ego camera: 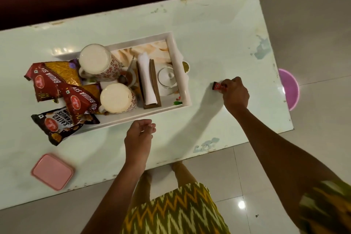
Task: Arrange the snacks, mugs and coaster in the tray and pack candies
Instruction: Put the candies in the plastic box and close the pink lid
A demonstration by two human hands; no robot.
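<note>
A white tray (187, 89) on the table holds two patterned mugs (97, 61) (116, 99), a white lidded pot (168, 78), a wooden holder with a rolled white napkin (147, 80) and a small bowl with a spoon (129, 76). Two red snack packets (44, 81) (79, 100) and a black peanut packet (58, 125) lean over its left end. My right hand (234, 93) pinches a small red candy packet (218, 87) on the table right of the tray. My left hand (139, 136) hovers loosely curled in front of the tray, holding nothing.
A pink lidded box (52, 171) lies near the table's front left edge. A small gold-rimmed object (186, 67) peeks from behind the tray's right wall. A pink stool (290, 89) stands on the floor past the table's right edge. A dark red sofa runs behind the table.
</note>
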